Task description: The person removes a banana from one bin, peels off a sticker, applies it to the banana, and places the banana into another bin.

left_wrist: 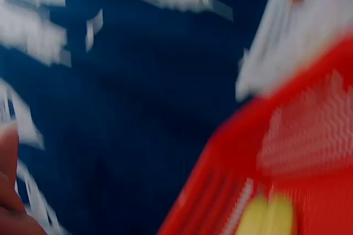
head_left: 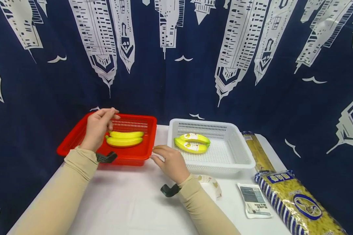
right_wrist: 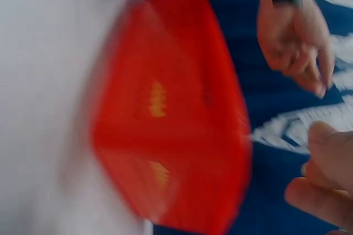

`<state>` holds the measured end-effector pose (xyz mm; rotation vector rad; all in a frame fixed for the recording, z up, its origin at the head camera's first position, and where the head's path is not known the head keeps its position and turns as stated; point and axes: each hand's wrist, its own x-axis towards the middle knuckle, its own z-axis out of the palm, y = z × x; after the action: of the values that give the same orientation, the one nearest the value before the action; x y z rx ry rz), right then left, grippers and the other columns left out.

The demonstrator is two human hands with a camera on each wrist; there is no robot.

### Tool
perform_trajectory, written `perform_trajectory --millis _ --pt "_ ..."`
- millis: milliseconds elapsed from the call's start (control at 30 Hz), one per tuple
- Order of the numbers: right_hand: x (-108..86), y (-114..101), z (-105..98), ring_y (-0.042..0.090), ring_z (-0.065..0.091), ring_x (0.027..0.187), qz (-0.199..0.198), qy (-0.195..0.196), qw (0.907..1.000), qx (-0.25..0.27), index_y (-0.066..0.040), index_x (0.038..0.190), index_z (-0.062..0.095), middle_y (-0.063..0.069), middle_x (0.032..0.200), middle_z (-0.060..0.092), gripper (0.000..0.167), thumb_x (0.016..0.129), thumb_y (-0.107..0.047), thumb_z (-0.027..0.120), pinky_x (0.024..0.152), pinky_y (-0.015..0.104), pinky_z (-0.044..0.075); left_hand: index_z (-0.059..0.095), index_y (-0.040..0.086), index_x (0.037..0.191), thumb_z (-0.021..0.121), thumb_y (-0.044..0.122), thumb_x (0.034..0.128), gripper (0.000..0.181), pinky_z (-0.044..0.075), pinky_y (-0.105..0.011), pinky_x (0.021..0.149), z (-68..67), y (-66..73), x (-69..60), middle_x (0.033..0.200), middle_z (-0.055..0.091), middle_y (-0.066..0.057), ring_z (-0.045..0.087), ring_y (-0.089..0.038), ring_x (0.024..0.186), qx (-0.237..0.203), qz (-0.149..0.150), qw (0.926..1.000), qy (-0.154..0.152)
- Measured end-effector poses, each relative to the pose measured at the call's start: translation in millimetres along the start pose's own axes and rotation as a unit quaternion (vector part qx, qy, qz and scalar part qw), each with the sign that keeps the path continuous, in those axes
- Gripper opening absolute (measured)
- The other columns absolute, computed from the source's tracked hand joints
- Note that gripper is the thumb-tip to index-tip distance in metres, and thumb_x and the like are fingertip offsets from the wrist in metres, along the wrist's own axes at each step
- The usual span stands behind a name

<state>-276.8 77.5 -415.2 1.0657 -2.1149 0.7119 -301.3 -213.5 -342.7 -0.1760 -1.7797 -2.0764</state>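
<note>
Head view: the left hand [head_left: 99, 128], loosely bent and empty, hangs over the red basket [head_left: 151, 133] of two bananas [head_left: 124, 142]; the right hand [head_left: 171, 162], likewise, at its four o'clock. Left wrist: blurred basket, four o'clock. Right wrist: left hand, two o'clock.

Behind the white table [head_left: 129, 202] hangs a dark blue curtain [head_left: 147, 88] printed with white upside-down towers [head_left: 95, 32] and gull-like curves [head_left: 183, 58]; it also shows past the table's left and right edges.
</note>
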Motion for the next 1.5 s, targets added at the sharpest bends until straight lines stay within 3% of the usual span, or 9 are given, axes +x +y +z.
perform_trajectory --millis 133,267,467,600,667,833,1133,1367,1500 --pt "-5.4 -11.3 20.2 0.015 0.075 0.103 -0.031 -0.020 0.9992 -0.017 -0.010 0.109 0.080 0.005 0.113 0.077 0.023 0.088 -0.019 0.083 0.090 0.027 0.058 0.072 0.015 0.109 0.069 0.030 0.0997 0.018 0.044 -0.018 0.053 -40.3 -10.5 21.9 0.088 0.074 0.009 0.050 -0.009 0.057 0.009 -0.082 0.9951 0.055" --pt "-12.4 -14.6 32.8 0.015 0.075 0.101 -0.032 -0.017 0.9986 -0.038 -0.010 0.107 0.080 0.004 0.113 0.077 0.021 0.087 -0.017 0.084 0.087 0.025 0.058 0.068 0.014 0.117 0.067 0.031 0.1005 0.023 0.045 -0.017 0.053 -59.7 -27.1 32.9 0.089 0.071 0.012 0.053 -0.006 0.061 0.044 -0.142 0.9851 0.086" --pt "-15.7 -13.2 39.7 0.018 0.075 0.102 -0.031 0.015 0.9994 -0.008 -0.007 0.105 0.080 0.007 0.113 0.076 0.022 0.083 -0.005 0.085 0.090 0.027 0.057 0.060 0.005 0.140 0.059 0.035 0.1036 0.047 0.046 -0.019 0.056 -63.6 -54.1 38.2 0.105 0.061 0.010 0.061 -0.004 0.069 0.215 -0.160 0.9622 0.046" --pt "-16.1 -11.1 40.7 0.018 0.074 0.104 -0.020 0.026 0.9994 0.010 -0.007 0.104 0.080 0.006 0.112 0.076 0.022 0.082 -0.004 0.085 0.093 0.026 0.056 0.062 -0.001 0.137 0.061 0.029 0.1026 0.046 0.050 -0.021 0.061 -61.4 -67.8 42.0 0.119 0.062 -0.010 0.066 -0.013 0.076 0.286 -0.165 0.9438 -0.003" --pt "-16.1 -10.0 41.0 0.017 0.074 0.104 -0.015 0.025 0.9995 0.010 -0.008 0.104 0.081 0.005 0.113 0.076 0.022 0.083 -0.004 0.085 0.094 0.025 0.055 0.064 -0.003 0.133 0.062 0.025 0.1010 0.042 0.051 -0.022 0.066 -62.6 -73.1 45.2 0.122 0.064 -0.021 0.066 -0.020 0.083 0.344 -0.152 0.9256 -0.043" --pt "-17.0 -8.5 41.5 0.016 0.074 0.105 -0.008 0.017 0.9997 0.013 -0.008 0.105 0.081 0.004 0.114 0.076 0.020 0.085 -0.006 0.084 0.095 0.023 0.054 0.067 -0.007 0.125 0.063 0.015 0.0952 0.038 0.055 -0.036 0.085 -69.2 -80.8 52.2 0.125 0.066 -0.028 0.061 -0.034 0.100 0.475 -0.142 0.8558 -0.147" --pt "-17.3 -8.1 42.3 0.017 0.074 0.105 -0.011 0.022 0.9995 0.021 -0.008 0.104 0.080 0.006 0.113 0.076 0.020 0.084 -0.005 0.084 0.094 0.024 0.055 0.066 -0.008 0.126 0.077 0.015 0.0802 0.052 0.050 -0.053 0.099 -55.6 -76.6 55.0 0.122 0.067 -0.028 0.062 -0.040 0.108 0.570 -0.137 0.7662 -0.263" --pt "-16.5 -9.6 41.8 0.017 0.073 0.107 -0.017 0.018 0.9995 0.019 -0.009 0.105 0.080 0.005 0.114 0.076 0.019 0.086 -0.007 0.083 0.097 0.024 0.054 0.069 -0.002 0.119 0.087 0.016 0.0709 0.055 0.049 -0.054 0.095 -49.0 -75.2 55.1 0.121 0.067 -0.026 0.060 -0.039 0.103 0.610 -0.138 0.7368 -0.257" --pt "-16.8 -9.3 42.0 0.017 0.073 0.107 -0.010 0.014 0.9996 0.024 -0.008 0.105 0.080 0.005 0.114 0.076 0.019 0.086 -0.006 0.083 0.097 0.023 0.053 0.066 -0.002 0.122 0.090 0.016 0.0709 0.059 0.049 -0.056 0.096 -46.8 -73.8 51.9 0.122 0.065 -0.026 0.058 -0.039 0.103 0.612 -0.152 0.7333 -0.255"
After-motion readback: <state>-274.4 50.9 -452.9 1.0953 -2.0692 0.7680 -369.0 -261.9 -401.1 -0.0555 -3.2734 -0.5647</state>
